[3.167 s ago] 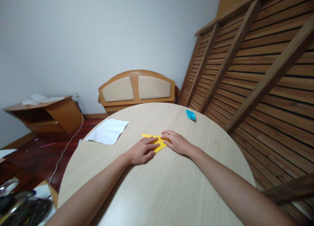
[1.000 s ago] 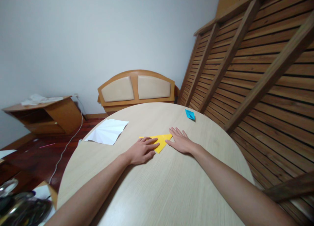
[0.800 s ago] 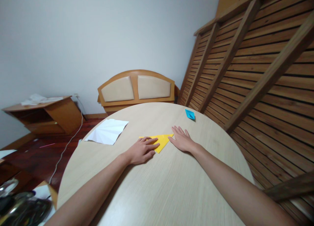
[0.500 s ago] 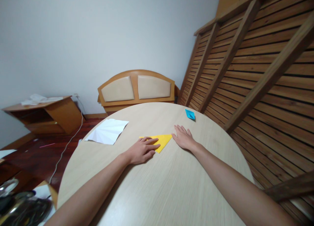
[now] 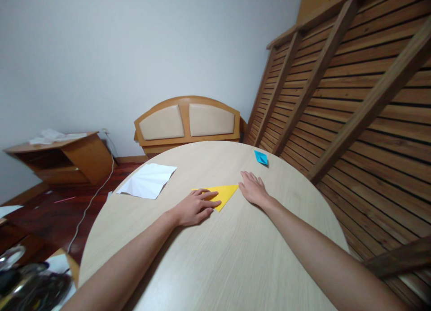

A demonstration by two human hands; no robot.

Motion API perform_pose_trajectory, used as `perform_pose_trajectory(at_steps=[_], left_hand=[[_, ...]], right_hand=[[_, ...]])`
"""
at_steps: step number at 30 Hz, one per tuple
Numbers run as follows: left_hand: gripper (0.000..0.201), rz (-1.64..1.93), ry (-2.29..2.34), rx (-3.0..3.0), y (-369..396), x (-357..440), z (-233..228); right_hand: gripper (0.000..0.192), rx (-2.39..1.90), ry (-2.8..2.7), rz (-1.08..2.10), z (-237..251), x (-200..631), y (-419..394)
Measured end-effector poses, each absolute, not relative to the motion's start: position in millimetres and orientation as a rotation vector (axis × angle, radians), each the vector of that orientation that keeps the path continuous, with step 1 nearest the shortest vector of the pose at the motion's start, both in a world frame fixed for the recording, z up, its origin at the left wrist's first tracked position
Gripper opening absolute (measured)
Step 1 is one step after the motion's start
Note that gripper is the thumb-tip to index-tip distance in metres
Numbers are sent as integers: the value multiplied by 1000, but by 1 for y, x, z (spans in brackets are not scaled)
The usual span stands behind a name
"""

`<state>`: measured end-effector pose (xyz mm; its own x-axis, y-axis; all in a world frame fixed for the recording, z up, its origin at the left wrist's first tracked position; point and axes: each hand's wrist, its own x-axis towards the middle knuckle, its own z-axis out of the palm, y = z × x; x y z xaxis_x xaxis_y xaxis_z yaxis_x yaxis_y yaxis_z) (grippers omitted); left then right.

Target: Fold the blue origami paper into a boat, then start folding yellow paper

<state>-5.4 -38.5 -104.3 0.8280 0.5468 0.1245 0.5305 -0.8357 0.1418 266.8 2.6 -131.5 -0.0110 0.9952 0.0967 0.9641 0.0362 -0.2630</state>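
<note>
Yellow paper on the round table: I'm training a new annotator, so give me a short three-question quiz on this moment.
1. True or false: the left hand rests flat on the yellow paper.
2. Which lies nearest the right hand? A) white creased sheet B) small blue folded paper C) wooden cabinet
3. What shape does the yellow paper show?

Key: 1. True. 2. B. 3. A triangle, lying flat on the table.

Two bare forearms, no sleeves in view; left hand point(image 5: 194, 207) and right hand point(image 5: 253, 192) bare too, without gloves, rings, watch or wristband
</note>
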Motion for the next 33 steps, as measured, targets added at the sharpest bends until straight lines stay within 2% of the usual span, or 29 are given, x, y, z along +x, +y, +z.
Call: perform_pose_trajectory(at_steps=[12,21,33], left_hand=[[32,404,731,2844,-39,-4,-104],[20,492,747,2854,-42,0,-102],[31,460,1072,2946,-38,1,-102]], right_hand=[[39,-1143,-2518,265,-114,248,-19],[44,-1171,-2575,340,-112,248,-22],[41,-1125,-2594,214,-103,252,-25]])
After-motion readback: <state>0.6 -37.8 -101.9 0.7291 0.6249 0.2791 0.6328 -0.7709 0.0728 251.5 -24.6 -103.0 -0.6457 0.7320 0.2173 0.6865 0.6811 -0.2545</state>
